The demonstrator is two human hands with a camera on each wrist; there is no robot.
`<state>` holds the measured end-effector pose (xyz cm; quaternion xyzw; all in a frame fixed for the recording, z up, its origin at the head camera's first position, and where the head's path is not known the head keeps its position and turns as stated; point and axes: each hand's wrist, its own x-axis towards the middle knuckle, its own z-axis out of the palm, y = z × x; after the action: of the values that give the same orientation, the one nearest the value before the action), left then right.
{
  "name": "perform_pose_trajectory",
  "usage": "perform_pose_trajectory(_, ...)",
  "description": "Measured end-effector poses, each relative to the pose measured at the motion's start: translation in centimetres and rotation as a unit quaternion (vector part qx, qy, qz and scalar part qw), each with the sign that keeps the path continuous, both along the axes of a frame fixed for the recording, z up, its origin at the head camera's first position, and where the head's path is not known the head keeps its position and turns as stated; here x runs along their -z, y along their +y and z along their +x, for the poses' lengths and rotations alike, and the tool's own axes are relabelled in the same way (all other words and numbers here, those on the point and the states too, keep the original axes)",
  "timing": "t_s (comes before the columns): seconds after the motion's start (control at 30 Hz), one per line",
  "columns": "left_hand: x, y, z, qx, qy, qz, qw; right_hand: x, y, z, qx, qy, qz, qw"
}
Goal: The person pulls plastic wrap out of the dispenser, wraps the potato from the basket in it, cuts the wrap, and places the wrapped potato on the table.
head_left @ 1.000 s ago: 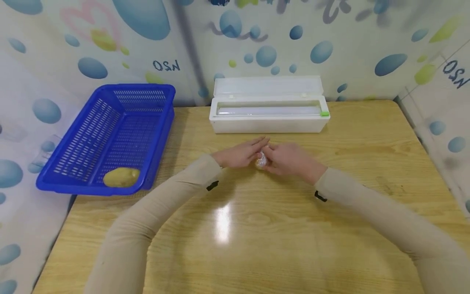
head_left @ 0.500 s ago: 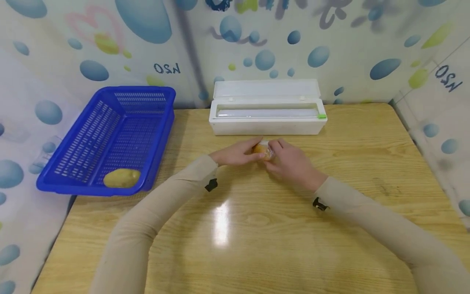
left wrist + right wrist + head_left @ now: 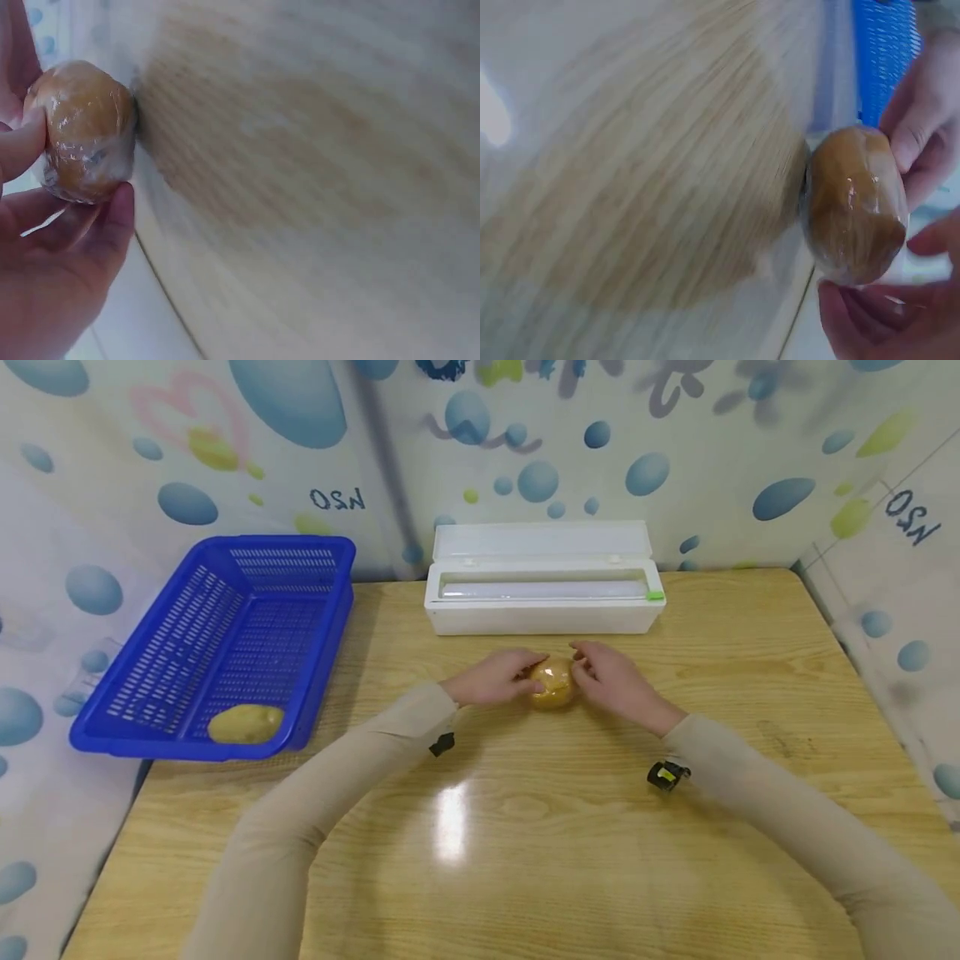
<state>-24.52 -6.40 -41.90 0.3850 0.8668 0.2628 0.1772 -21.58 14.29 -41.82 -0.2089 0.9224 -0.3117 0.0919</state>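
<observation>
A rounded golden-orange item wrapped in clear film (image 3: 553, 683) rests on the wooden table, between both hands. My left hand (image 3: 495, 677) grips its left side, thumb in front and fingers behind. Beside its right end, my right hand (image 3: 618, 685) has loosely bent fingers, with the fingertips right at the film. In the left wrist view the wrapped item (image 3: 86, 135) shows glossy, creased film. The right wrist view shows the wrapped item (image 3: 855, 206) with the right fingers (image 3: 840, 315) by its lower end and the left thumb on its upper side.
Behind the hands stands a white film dispenser box (image 3: 543, 618) with its lid raised and a roll inside. A blue plastic basket (image 3: 322, 668) at the left holds a potato (image 3: 246, 724). A patterned wall covering (image 3: 540, 443) rises behind the table (image 3: 525, 860).
The wrapped item, earlier mostly covered by both hands, now shows between them. My right hand has loosened and shifted to the right, while the left stays around the item.
</observation>
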Motion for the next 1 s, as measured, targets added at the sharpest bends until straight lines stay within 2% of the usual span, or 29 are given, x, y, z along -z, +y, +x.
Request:
perform_pose_trajectory(0.07,-0.2,0.3,-0.2,0.004,0.003,-0.024,0.9997,-0.1,-0.3,0.0,-0.025,0.042,0.034,0.998)
perform_pose_trajectory(0.13,-0.4,0.4,-0.2,-0.002,0.002,-0.034,0.9994,-0.2,-0.6,0.0,-0.047,0.041,0.059,0.996)
perform_pose_trajectory(0.2,-0.4,0.6,-0.1,-0.011,0.005,-0.031,0.9994,-0.2,-0.7,0.0,-0.043,0.025,0.072,0.996)
perform_pose_trajectory(0.4,0.0,0.9,0.4,-0.023,0.038,-0.034,0.9985,-0.3,-1.0,-0.7,0.001,-0.071,0.032,0.997)
perform_pose_trajectory(0.57,0.3,1.3,0.5,-0.030,0.059,-0.024,0.9975,-0.7,-1.3,-1.2,0.032,-0.167,-0.018,0.985)
perform_pose_trajectory(0.67,0.2,1.5,0.4,-0.038,0.054,-0.021,0.9976,-1.0,-1.6,-1.3,0.034,-0.182,-0.026,0.982)
perform_pose_trajectory(0.73,0.0,1.5,0.4,-0.036,0.054,-0.028,0.9975,-1.1,-1.8,-1.3,0.015,-0.154,0.002,0.988)
perform_pose_trajectory(0.83,-0.2,1.5,0.3,-0.031,0.057,-0.042,0.9970,-1.0,-2.0,-0.9,-0.034,-0.050,0.086,0.994)
perform_pose_trajectory(0.87,-0.3,1.5,0.3,-0.030,0.056,-0.049,0.9968,-0.8,-2.1,-0.8,-0.055,-0.007,0.121,0.991)
perform_pose_trajectory(0.93,-0.4,1.7,0.4,-0.029,0.055,-0.069,0.9957,-0.5,-2.4,-0.7,-0.086,0.071,0.180,0.977)
perform_pose_trajectory(1.0,-0.4,1.8,0.7,-0.032,0.067,-0.110,0.9912,-0.1,-2.7,-0.6,-0.108,0.126,0.212,0.963)
